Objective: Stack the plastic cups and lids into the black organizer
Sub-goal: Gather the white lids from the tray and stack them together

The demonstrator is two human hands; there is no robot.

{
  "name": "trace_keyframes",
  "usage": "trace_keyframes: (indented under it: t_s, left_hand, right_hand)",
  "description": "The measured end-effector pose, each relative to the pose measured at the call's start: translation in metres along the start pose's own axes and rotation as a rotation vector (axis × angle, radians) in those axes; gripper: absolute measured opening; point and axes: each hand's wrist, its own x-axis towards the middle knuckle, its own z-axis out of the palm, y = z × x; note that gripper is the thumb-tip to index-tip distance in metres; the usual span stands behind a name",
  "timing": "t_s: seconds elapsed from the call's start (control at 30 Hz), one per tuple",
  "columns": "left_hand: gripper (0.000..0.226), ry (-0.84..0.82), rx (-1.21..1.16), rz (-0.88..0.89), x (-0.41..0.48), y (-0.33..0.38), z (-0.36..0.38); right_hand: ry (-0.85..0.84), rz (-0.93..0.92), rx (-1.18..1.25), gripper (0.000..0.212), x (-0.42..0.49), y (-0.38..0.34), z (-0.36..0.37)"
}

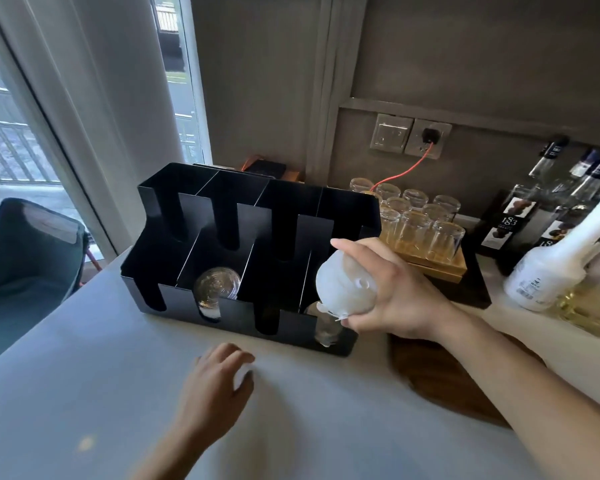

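Observation:
The black organizer stands on the white counter, with several slotted compartments. Clear plastic cups lie on their side in its second front compartment. More clear plastic shows in the front right compartment. My right hand holds a stack of translucent white lids just above that front right compartment. My left hand rests on the counter in front of the organizer, fingers curled over something small and white that I cannot make out.
A wooden tray of upturned glasses stands right behind the organizer. Bottles crowd the right edge. A dark wooden board lies under my right forearm. A wall socket with a red cable is behind. A green chair sits left.

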Motion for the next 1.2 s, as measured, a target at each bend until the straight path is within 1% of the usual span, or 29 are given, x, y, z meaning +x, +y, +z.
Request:
trace_keyframes:
  t_s: [0.07,0.1,0.27,0.37,0.43,0.53,0.6,0.73,0.83,0.97,1.07,1.2]
  left_hand:
    - [0.031,0.007,0.169,0.012,-0.003,-0.033,-0.004]
    - [0.031,0.007,0.213,0.003,-0.003,-0.045,-0.007]
    - [0.032,-0.031,0.295,0.049,-0.008,-0.075,-0.007]
    - [0.042,-0.103,0.341,-0.021,-0.006,-0.081,-0.002]
    - [0.047,-0.151,0.372,-0.033,-0.004,-0.082,-0.001]
    - [0.049,-0.170,0.391,-0.011,-0.004,-0.082,-0.004]
    - [0.049,-0.168,0.387,-0.008,-0.004,-0.082,-0.004]
    - [0.049,-0.163,0.385,0.001,-0.004,-0.084,-0.003]
    - [0.050,-0.162,0.381,0.000,-0.004,-0.084,-0.002]
    - [0.052,-0.166,0.386,-0.001,-0.005,-0.085,-0.001]
    - [0.055,-0.163,0.395,0.006,-0.005,-0.085,-0.002]
    - [0.052,-0.173,0.400,-0.007,-0.005,-0.085,-0.001]
  right_hand:
    - [-0.027,-0.008,-0.070,0.106,0.010,0.000,0.006]
    - [-0.033,-0.010,-0.105,0.106,0.013,0.001,0.009]
    - [-0.027,0.008,-0.234,0.106,0.024,0.001,0.025]
    - [-0.038,0.029,-0.279,0.105,0.029,0.000,0.035]
    - [-0.047,0.055,-0.286,0.105,0.030,0.001,0.041]
    - [-0.046,0.120,-0.252,0.105,0.031,0.001,0.043]
    - [-0.051,0.128,-0.258,0.106,0.033,0.001,0.042]
    - [-0.064,0.133,-0.354,0.105,0.031,0.000,0.041]
    - [-0.105,0.108,-0.429,0.106,0.032,-0.001,0.044]
    - [-0.169,0.121,-0.397,0.106,0.038,0.000,0.048]
    - [-0.185,0.118,-0.387,0.106,0.039,0.002,0.050]
    - [-0.213,0.110,-0.381,0.105,0.042,0.004,0.046]
